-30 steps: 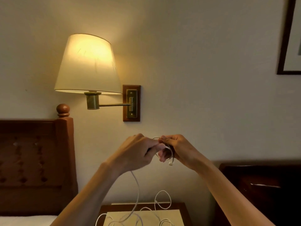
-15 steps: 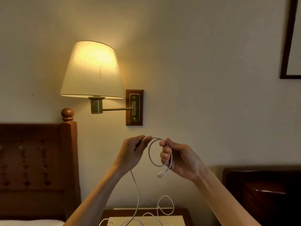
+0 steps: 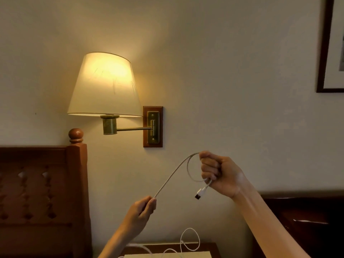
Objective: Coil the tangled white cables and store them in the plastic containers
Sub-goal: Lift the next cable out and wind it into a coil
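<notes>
Lowered from beside the right hand (image 3: pixel 218 174), which grips one loop, left hand (image 3: pixel 143 209) pinches white cable (image 3: pixel 174 174), running down-left of the loop.

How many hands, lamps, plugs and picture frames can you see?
Hands: 2, left and right
Lamps: 1
Plugs: 1
Picture frames: 1
Total: 5

No legible text anywhere
</notes>
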